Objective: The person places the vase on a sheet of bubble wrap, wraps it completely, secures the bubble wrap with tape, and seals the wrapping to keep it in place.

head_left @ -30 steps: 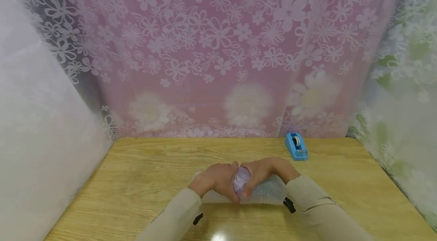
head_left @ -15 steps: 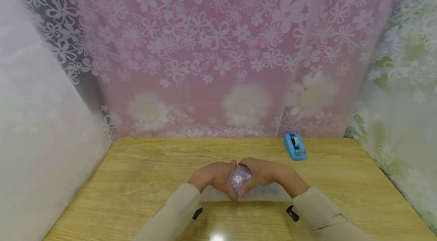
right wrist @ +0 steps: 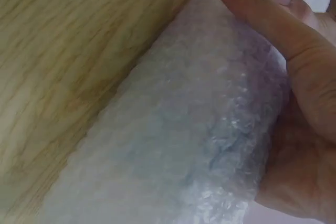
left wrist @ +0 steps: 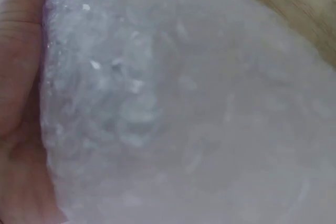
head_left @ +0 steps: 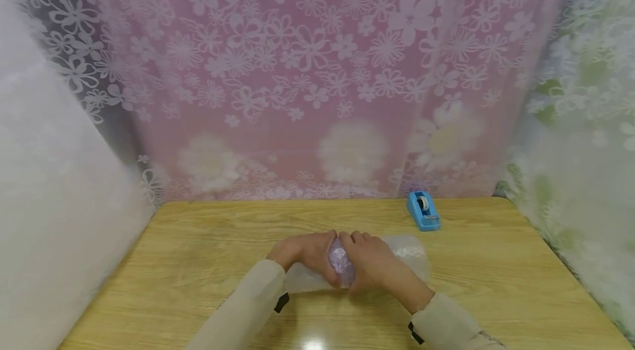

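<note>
A purplish object in clear bubble wrap (head_left: 341, 263) lies between both hands in the head view, with loose wrap (head_left: 409, 251) reaching out to either side. The left hand (head_left: 310, 253) curls round its left side, thumb toward the near edge. On the other side the right hand (head_left: 372, 263) grips it with fingers over the top. Bubble wrap (left wrist: 173, 103) fills the left wrist view, the left hand (left wrist: 23, 108) along its left edge. In the right wrist view, the right hand (right wrist: 299, 77) holds the wrapped roll (right wrist: 184, 119). What the wrap contains cannot be made out.
A blue tape dispenser (head_left: 424, 211) stands near the back edge of the wooden table (head_left: 208, 240), right of the hands. Behind the table hangs a pink flowered curtain (head_left: 307, 80); pale sheets flank both sides.
The right hand has turned, its wrist lower and nearer the front, with its fingers over the wrapped object. More loose wrap shows at the right. The head view has shifted slightly.
</note>
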Available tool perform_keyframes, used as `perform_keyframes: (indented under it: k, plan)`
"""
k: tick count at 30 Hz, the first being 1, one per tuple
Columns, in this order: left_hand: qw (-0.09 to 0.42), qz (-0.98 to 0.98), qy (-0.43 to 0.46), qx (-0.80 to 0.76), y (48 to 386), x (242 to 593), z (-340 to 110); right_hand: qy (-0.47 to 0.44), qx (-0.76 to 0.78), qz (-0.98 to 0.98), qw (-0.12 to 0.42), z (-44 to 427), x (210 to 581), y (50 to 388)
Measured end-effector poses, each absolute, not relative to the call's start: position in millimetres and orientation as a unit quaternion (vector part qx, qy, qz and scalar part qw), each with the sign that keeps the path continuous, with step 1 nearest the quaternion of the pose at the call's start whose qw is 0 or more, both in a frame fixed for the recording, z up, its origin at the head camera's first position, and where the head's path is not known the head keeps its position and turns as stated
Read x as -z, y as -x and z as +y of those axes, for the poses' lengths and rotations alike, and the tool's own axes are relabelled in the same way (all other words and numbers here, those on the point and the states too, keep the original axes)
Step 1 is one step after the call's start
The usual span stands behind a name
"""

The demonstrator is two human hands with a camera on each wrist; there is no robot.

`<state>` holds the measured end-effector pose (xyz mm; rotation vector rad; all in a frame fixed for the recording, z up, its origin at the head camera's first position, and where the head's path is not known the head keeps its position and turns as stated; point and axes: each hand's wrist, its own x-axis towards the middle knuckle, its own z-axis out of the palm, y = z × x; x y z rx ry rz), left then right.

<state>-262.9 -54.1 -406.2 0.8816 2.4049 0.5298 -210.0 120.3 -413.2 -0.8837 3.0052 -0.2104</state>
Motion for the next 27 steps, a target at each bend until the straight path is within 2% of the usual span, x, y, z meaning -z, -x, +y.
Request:
perform_keyframes:
  k: [7, 17, 21, 27]
  plan:
    - [0.268, 0.88, -0.337, -0.202, 267, 405, -54, 0.286, 0.063, 0.956, -0.022, 121, 416, 212]
    - [0.268, 0.878, -0.333, -0.215, 268, 405, -55, 0.299, 0.074, 0.951, 0.017, 124, 413, 222]
    - [0.228, 0.903, -0.326, -0.163, 264, 403, -54, 0.304, 0.072, 0.95, 0.023, 124, 411, 225]
    - [0.115, 0.914, -0.38, -0.085, 263, 408, -59, 0.292, 0.073, 0.953, 0.035, 121, 406, 225]
